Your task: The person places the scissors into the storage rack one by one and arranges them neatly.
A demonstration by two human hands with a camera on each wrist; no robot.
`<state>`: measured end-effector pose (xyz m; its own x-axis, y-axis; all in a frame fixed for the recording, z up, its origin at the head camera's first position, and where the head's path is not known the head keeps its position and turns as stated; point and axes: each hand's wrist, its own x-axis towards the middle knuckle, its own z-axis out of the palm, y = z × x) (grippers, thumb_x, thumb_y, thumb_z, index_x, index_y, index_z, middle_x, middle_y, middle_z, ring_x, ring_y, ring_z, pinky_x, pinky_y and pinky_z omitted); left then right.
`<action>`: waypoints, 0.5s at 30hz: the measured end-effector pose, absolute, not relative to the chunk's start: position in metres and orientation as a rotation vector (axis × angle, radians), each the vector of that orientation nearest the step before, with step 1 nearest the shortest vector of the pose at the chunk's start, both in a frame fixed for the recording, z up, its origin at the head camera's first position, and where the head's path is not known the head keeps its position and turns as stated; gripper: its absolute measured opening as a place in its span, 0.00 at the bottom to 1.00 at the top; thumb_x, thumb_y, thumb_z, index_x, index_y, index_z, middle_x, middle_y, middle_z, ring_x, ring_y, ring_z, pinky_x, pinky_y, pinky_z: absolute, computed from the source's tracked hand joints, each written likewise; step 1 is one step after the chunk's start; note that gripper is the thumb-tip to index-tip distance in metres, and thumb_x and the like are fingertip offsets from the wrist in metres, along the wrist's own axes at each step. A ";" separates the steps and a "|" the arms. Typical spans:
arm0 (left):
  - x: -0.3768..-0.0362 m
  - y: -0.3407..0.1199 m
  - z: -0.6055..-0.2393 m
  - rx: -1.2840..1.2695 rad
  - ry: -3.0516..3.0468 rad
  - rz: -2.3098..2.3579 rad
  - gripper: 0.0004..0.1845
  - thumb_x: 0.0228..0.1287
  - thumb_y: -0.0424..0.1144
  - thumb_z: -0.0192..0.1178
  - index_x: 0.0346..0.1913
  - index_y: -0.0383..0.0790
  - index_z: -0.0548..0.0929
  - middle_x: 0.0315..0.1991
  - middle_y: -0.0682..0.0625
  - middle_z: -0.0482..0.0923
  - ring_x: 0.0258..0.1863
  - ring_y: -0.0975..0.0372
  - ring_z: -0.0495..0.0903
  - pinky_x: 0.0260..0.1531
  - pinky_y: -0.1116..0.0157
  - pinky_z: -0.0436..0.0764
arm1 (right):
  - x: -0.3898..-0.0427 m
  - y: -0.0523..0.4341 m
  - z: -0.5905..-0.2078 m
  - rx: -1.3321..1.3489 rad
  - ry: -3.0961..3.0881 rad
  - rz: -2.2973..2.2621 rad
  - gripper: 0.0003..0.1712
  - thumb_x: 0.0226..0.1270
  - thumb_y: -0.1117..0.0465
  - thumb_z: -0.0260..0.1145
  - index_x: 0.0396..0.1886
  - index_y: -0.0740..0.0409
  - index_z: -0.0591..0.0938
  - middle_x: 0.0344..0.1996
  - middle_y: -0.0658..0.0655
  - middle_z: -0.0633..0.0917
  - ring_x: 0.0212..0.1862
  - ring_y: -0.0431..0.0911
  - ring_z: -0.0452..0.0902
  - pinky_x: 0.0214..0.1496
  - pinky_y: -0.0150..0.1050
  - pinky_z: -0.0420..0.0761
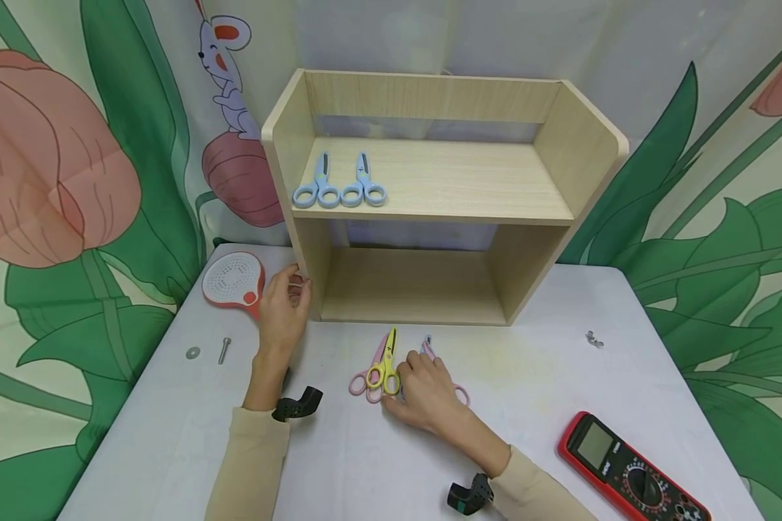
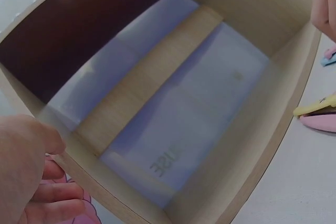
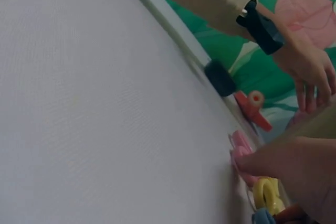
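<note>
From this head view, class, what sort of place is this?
Probably a staged tabletop set, not a real room: a printed tulip backdrop, a small wooden shelf holding blue scissors, and a multimeter.

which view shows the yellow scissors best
The head view: the yellow scissors lie whole on the table, beside the right hand. The right wrist view catches only a yellow handle loop; the left wrist view only a yellow sliver at its edge.

A white surface (image 1: 365, 463) carries a light wooden two-tier shelf (image 1: 586, 166), with two blue-handled scissors (image 1: 340, 184) on its upper board. In front of the shelf lie yellow-handled scissors (image 1: 384, 365) over pink ones (image 1: 365, 380). Left of it lie a red-rimmed round white strainer (image 1: 233, 278), a washer (image 1: 192, 352) and a bolt (image 1: 224, 349); right-front, a red multimeter (image 1: 628, 470).
</note>
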<state>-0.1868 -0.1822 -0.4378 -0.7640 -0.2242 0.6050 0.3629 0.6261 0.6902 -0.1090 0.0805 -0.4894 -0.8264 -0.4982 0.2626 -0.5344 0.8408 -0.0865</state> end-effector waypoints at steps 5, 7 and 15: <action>-0.186 -0.182 -0.438 -0.103 -2.171 -1.122 0.18 0.67 0.32 0.64 0.57 0.28 0.78 0.42 0.35 0.81 0.37 0.48 0.87 0.39 0.56 0.88 | -0.113 0.078 -0.492 0.768 -2.796 0.307 0.25 0.55 0.39 0.73 0.32 0.57 0.83 0.29 0.51 0.76 0.33 0.45 0.70 0.36 0.40 0.72; -0.185 -0.182 -0.439 -0.098 -2.175 -1.123 0.18 0.67 0.32 0.64 0.57 0.29 0.78 0.42 0.35 0.81 0.37 0.48 0.87 0.39 0.55 0.88 | -0.115 0.078 -0.494 0.750 -2.794 0.353 0.21 0.54 0.45 0.74 0.32 0.59 0.84 0.29 0.51 0.76 0.32 0.46 0.70 0.37 0.42 0.75; -0.186 -0.183 -0.439 -0.111 -2.173 -1.133 0.18 0.67 0.32 0.64 0.57 0.29 0.78 0.41 0.35 0.81 0.37 0.48 0.87 0.39 0.54 0.89 | -0.116 0.084 -0.486 0.754 -2.824 0.508 0.16 0.52 0.53 0.74 0.34 0.60 0.83 0.29 0.53 0.81 0.30 0.45 0.76 0.30 0.39 0.79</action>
<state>-0.1863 -0.1827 -0.4386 -0.7687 -0.2224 0.5997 0.3641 0.6187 0.6962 -0.1161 0.0838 -0.4855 -0.8564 -0.4506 0.2520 -0.5101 0.8135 -0.2792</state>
